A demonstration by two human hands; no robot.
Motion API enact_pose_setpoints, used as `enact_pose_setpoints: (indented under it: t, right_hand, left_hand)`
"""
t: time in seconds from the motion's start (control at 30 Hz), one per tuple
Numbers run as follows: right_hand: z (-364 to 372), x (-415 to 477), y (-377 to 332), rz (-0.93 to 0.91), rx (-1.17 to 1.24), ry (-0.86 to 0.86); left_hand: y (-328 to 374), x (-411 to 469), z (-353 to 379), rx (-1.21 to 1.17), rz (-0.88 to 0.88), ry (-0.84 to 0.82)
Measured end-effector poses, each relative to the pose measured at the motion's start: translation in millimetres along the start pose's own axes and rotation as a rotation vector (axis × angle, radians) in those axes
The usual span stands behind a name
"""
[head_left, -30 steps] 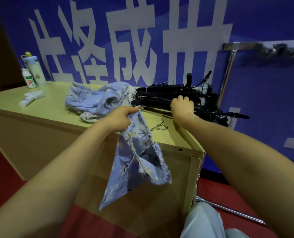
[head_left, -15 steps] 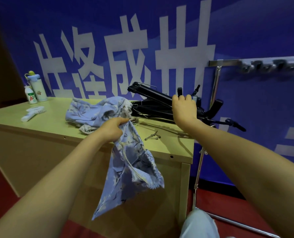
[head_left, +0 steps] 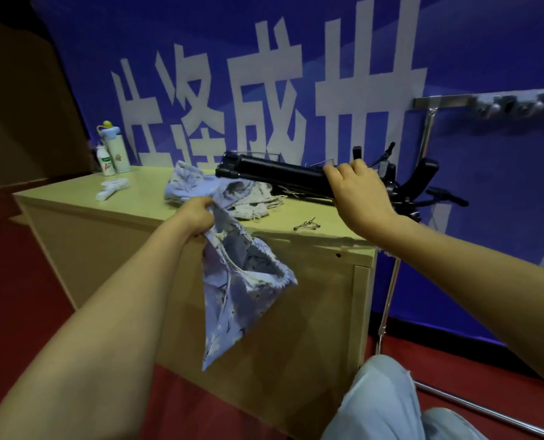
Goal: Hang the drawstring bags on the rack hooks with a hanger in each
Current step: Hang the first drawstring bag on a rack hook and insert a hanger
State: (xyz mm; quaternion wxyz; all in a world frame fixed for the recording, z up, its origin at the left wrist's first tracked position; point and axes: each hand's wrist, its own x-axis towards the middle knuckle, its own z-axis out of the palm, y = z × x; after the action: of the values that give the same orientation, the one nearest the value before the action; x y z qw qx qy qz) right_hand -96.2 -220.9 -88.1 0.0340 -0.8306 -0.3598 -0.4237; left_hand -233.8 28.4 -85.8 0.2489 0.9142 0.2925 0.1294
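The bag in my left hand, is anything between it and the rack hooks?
The right hand holds a black hanger stack raised across the path from the bag in the left hand to the hooks. Nothing hangs on those hooks.

The left hand (head_left: pixel 197 217) grips a blue drawstring bag (head_left: pixel 235 290) by its mouth, hanging past the bench's (head_left: pixel 143 208) front edge; the right hand (head_left: pixel 356 192) lifts a black hanger (head_left: pixel 273 173) above the heap of bags (head_left: pixel 219 192) near the bench's right end

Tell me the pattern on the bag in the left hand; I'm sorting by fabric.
Pale lavender-blue with small floral sprigs on the drawstring bag, in the head view.
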Motion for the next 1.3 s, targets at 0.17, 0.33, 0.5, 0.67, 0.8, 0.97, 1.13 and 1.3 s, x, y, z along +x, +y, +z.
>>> enact_pose_setpoints:
  t: [0.17, 0.33, 0.5, 0.67, 0.8, 0.97, 1.13, 1.3]
  right_hand:
    - [2, -14, -9, -0.228, -0.063, 0.060]
    - [4, -18, -33, -0.378, -0.096, 0.050]
    - [0, -13, -67, -0.499, -0.187, -0.012]
    - [2, -11, -100, -0.611, -0.226, -0.019]
    - [9, -18, -112, -0.688, -0.200, -0.109]
    - [20, -29, -108, -0.725, -0.323, -0.265]
    - [28, -37, -91, -0.745, -0.268, -0.298]
    - [18, -44, -67, -0.756, -0.375, -0.440]
  left_hand:
    - [-14, -5, -8, -0.086, -0.023, 0.078]
    - [-8, -15, -6, -0.052, 0.044, 0.008]
    - [8, -29, 3, -0.049, 0.086, -0.099]
    - [30, -43, 18, -0.163, 0.186, -0.130]
    - [47, -47, 27, -0.322, 0.237, -0.175]
    - [62, -44, 32, -0.488, 0.283, -0.248]
    - [92, -54, 47, -0.568, 0.306, -0.316]
    - [120, -58, 61, -0.550, 0.354, -0.196]
